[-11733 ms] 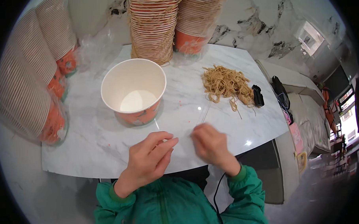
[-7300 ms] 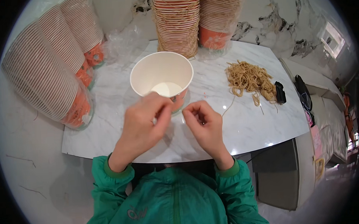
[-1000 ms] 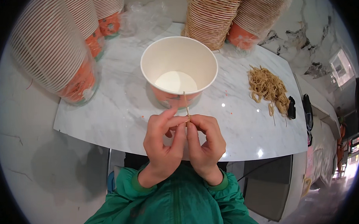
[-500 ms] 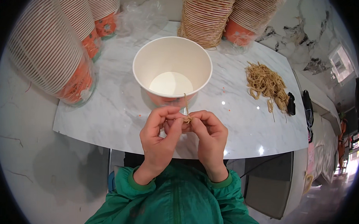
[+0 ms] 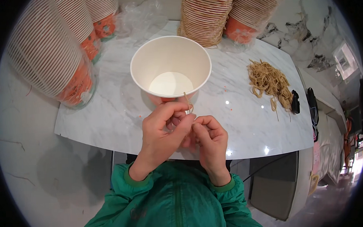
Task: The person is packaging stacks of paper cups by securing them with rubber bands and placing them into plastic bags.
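1. Across mid-frame, pale veined table (image 5: 109,120); behind, at upper right, dark-streaked wall (image 5: 287,37).
2. At upper left, wrapped stacks (image 5: 47,46), with orange lower parts.
3. Left of centre, in the upper half, tub (image 5: 170,60): standing upright on table, mouth up toward the camera, long axis vertical. Probably light and stiff-walled, yet easy to dent if squeezed; best taken by the rim.
4. At centre, just below tub, left hand (image 5: 160,134): pinching string (image 5: 187,102) between thumb and fingers.
5. At centre, above those fingertips, string: free end pointing up the frame, leaning slightly left, long axis near-vertical there. Overlapping tub's near rim in the view; cannot tell whether touching. Likely very light, soft and limp, rough rather than slippery; best held by fingertips, close to the working end.
6. Right of centre, right hand (image 5: 210,138): fingers curled beside left thumb; cannot tell whether closed on string.
7. At top, right of centre, string-ringed stack (image 5: 208,16).
8. Far right, tan pile (image 5: 270,82), strands trailing down-frame; just beside, black object (image 5: 295,101).
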Demonstrator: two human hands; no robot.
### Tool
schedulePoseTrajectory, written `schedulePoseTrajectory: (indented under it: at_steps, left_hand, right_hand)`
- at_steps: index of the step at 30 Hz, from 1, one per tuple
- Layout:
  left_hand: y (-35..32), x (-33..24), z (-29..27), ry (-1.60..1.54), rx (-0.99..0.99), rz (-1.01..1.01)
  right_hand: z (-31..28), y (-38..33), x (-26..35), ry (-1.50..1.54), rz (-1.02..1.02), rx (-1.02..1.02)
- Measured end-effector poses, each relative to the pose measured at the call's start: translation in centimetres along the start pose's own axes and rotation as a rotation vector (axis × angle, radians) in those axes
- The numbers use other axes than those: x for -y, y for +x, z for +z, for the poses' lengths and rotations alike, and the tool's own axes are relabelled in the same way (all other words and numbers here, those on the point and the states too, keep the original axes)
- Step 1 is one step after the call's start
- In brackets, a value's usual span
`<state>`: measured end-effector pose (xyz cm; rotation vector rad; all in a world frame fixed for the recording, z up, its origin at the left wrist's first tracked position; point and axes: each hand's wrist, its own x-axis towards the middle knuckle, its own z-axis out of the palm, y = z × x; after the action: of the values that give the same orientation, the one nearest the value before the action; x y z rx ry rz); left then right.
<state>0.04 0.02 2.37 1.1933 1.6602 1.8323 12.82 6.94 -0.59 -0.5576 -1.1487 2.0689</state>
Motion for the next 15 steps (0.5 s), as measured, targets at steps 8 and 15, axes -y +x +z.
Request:
schedulePoseTrajectory:
  at_steps: [8, 15]
  left_hand:
    - [0.25, 0.00, 0.55, -0.048, -0.017, -0.076]
    - [0.23, 0.36, 0.69, -0.170, -0.089, -0.168]
  right_hand:
    - [0.11, -0.31, 0.24, -0.002, 0.084, -0.020]
    - [-0.18, -0.51, -0.19, -0.031, 0.064, -0.015]
